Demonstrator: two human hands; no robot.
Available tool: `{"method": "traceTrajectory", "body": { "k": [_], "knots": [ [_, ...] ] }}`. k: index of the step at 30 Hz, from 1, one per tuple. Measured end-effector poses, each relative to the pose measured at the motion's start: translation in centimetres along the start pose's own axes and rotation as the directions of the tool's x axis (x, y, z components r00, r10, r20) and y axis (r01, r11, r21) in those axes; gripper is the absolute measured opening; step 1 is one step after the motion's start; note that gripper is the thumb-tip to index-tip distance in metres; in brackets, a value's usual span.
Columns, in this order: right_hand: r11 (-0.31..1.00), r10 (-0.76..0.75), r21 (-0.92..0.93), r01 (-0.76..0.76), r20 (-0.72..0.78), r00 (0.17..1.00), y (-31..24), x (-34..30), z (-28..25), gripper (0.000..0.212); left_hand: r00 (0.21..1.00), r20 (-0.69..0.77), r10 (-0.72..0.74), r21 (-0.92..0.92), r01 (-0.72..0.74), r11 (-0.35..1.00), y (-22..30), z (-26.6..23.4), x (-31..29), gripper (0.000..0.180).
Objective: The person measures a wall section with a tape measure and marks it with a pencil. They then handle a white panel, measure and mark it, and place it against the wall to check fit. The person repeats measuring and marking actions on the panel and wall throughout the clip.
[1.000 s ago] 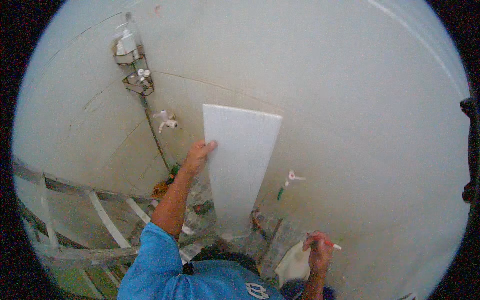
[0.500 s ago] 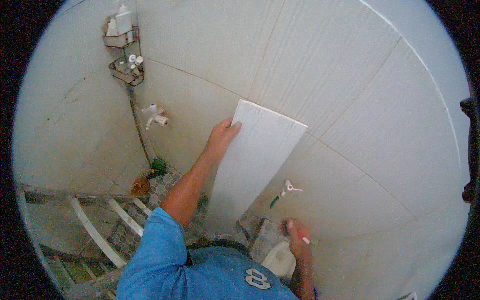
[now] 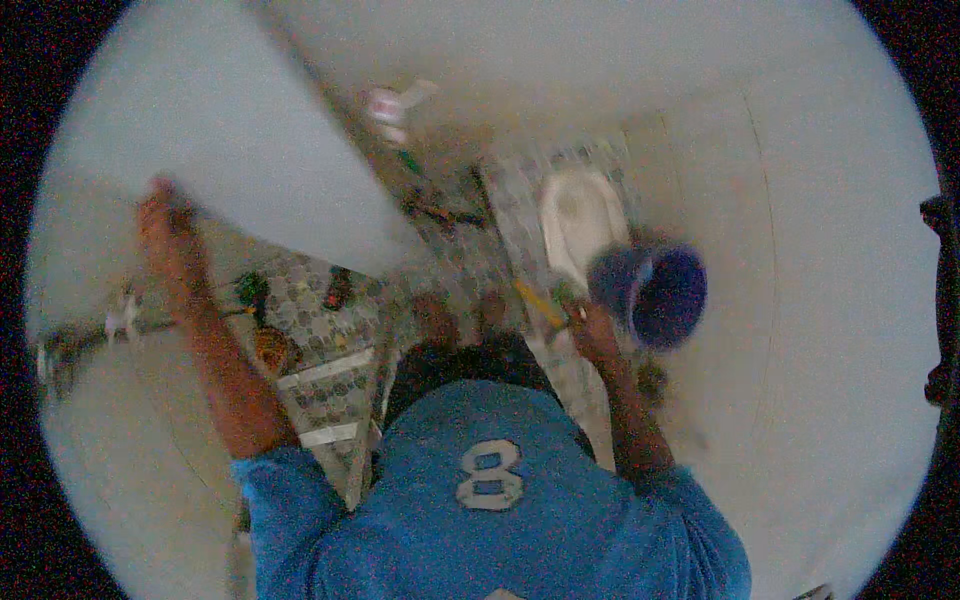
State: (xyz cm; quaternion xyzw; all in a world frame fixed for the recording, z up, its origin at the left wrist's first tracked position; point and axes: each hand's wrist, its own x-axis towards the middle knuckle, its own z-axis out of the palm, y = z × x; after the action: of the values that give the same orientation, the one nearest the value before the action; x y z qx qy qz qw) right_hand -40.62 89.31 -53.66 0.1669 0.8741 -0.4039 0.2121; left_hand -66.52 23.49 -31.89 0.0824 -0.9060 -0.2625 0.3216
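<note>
White panel (image 3: 270, 130): upper left of frame, slanting down toward centre; motion-blurred, its far end hard to separate from the pale wall.
Left hand (image 3: 172, 235): at the panel's lower edge, left of frame; fingers grasping that edge, tips smeared by blur.
Right hand (image 3: 597, 335): right of centre, just beside the bucket; fingers bent, but grip cannot be told. Small pale spot at fingers, unidentified.
Yellow strip (image 3: 538, 302): ends near right hand; contact unclear.
Purple-blue bucket (image 3: 612, 278): right of centre, mouth dark, contents not readable; overlaps the squat toilet (image 3: 552, 215) in view.
Tap (image 3: 385, 105): upper middle, blurred, beside panel edge.
Ladder (image 3: 330, 367): lower left, partly hidden behind left arm and blue shirt (image 3: 400, 450).
</note>
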Motion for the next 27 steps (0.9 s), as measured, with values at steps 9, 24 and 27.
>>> {"method": "traceTrajectory", "body": {
  "k": [9, 24, 27],
  "knots": [
    [0.958, 0.065, -0.274, -0.087, -0.087, 0.994, 24.8, 5.2, 12.5, 0.031, 0.881, 0.314, -0.354, 0.033, 0.363, 0.931, 3.6, 3.0, -25.9, 0.024],
    [0.804, 0.283, -0.502, -0.318, -0.147, 0.948, 44.5, 22.9, 17.1, 0.080, -0.039, 0.896, -0.443, 0.406, 0.478, 0.779, 14.1, 9.7, -48.3, 0.018],
    [0.717, -0.040, -0.686, -0.129, -0.225, 0.974, 40.5, 20.0, 15.2, 0.068, -0.021, 0.890, -0.455, 0.416, 0.444, 0.794, 13.5, 8.6, -47.4, 0.020]
  ]
}}
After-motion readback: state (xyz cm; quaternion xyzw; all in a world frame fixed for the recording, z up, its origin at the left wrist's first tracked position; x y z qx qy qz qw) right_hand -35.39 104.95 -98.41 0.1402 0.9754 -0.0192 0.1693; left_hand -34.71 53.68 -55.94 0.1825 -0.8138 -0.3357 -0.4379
